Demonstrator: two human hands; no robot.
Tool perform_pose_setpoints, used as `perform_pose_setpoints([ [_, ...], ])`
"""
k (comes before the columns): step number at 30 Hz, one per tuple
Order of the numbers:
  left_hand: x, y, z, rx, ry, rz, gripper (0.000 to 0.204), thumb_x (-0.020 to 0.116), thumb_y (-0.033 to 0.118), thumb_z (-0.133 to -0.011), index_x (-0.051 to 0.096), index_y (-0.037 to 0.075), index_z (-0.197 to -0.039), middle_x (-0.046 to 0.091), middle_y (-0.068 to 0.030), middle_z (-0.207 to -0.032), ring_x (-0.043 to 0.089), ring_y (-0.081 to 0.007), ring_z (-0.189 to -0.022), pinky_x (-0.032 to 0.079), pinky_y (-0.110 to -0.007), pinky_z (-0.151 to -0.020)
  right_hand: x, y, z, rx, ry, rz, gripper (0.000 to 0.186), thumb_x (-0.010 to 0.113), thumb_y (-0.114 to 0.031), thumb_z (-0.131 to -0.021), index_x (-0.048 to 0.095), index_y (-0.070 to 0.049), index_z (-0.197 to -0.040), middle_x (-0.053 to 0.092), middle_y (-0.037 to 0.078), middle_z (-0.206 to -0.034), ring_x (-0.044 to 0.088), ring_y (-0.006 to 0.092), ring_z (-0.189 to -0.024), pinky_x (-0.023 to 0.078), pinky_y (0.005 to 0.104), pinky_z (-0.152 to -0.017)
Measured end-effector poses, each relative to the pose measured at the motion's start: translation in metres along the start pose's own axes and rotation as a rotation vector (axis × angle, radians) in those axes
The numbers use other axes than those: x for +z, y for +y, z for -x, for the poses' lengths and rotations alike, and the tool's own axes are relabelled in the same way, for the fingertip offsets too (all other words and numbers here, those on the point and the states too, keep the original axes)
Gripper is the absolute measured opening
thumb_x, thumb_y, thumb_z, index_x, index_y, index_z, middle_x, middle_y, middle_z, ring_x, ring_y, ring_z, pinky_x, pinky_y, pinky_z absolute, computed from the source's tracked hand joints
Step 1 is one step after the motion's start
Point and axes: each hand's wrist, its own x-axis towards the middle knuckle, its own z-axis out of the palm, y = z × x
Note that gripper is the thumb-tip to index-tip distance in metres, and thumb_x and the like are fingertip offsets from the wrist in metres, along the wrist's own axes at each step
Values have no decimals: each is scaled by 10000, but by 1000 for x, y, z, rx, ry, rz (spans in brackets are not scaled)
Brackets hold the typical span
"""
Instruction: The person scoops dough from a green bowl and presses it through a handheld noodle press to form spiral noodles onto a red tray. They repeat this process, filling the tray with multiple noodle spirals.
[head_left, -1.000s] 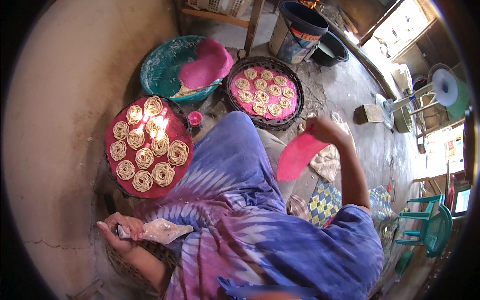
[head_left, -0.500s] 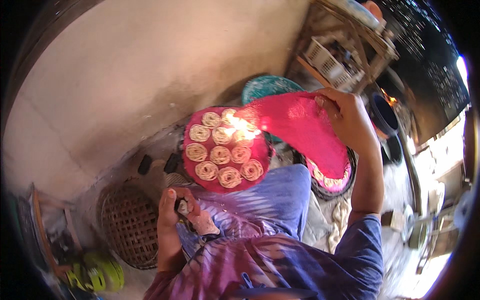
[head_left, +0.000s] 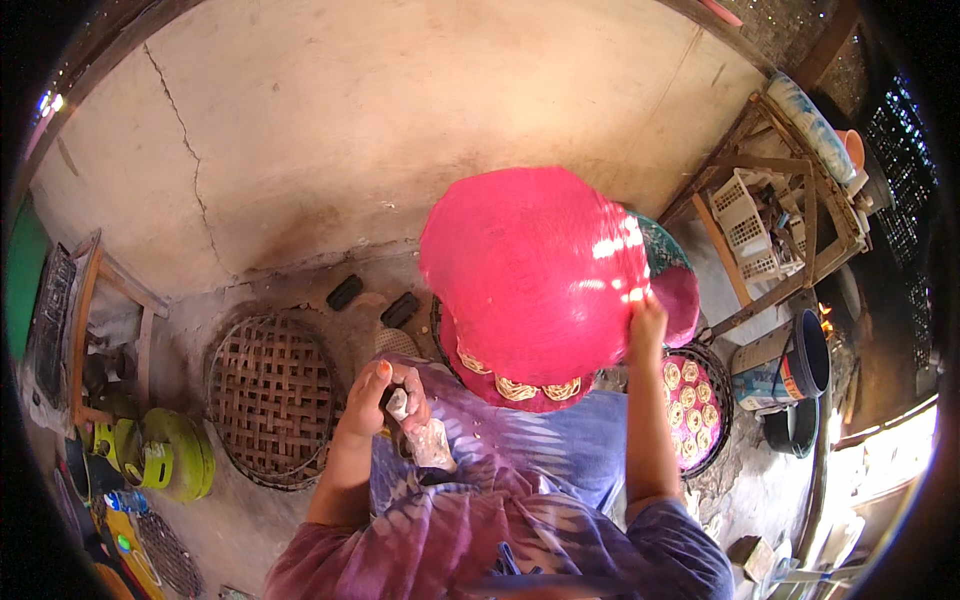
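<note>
A round bright pink sheet [head_left: 535, 265] is raised in front of me by its right edge, pinched in my right hand [head_left: 647, 328]. Behind and under it lies a pink-lined round tray with pale coiled noodle nests [head_left: 516, 388]; only several along its near edge show, the others being hidden by the sheet. My left hand [head_left: 385, 403] is closed around a whitish, residue-smeared tool [head_left: 432, 446] with a knobbed end, near my lap. Its exact kind is unclear.
At right a dark-rimmed round tray holds more noodle nests [head_left: 690, 400]. Beyond are a bucket [head_left: 785, 365], a green basin [head_left: 655, 245] and a wooden rack [head_left: 805, 190] with a white basket. On the left lie a woven bamboo tray [head_left: 275, 400] and a lime-green gas cylinder [head_left: 180, 455].
My right hand has brought the pink sheet leftward from over the right side, and it now spreads across most of the noodle nests. My left hand still grips the whitish tool. The view has shifted.
</note>
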Motion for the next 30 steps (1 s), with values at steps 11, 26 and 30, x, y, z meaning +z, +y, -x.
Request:
perform_pose_setpoints([
  [11,-12,-5,-8,0,-20,121,661,361,561,-980,511,-5,-673,487,-124,-504,482,-213,-426,428,-353,-487,35,123,82,56,207,-156,238,551,-82,-951,570,77,-1127,664,118,-1009,608,153,-856,490,302,-779],
  [26,3,52,-50,215,-187,222,713,88,627,-973,470,114,-658,467,-46,-427,459,-206,-353,463,-382,-500,-4,-2,108,-112,-355,400,531,648,-352,-914,486,-53,-1321,529,172,-1295,554,282,-1118,458,414,-926],
  [30,-3,59,-119,365,-336,421,634,165,628,-967,491,163,-684,484,19,-465,474,-167,-403,450,-352,-570,7,-64,105,137,-1139,-94,742,344,-641,-949,544,-13,-1290,599,116,-1161,572,176,-890,477,332,-824],
])
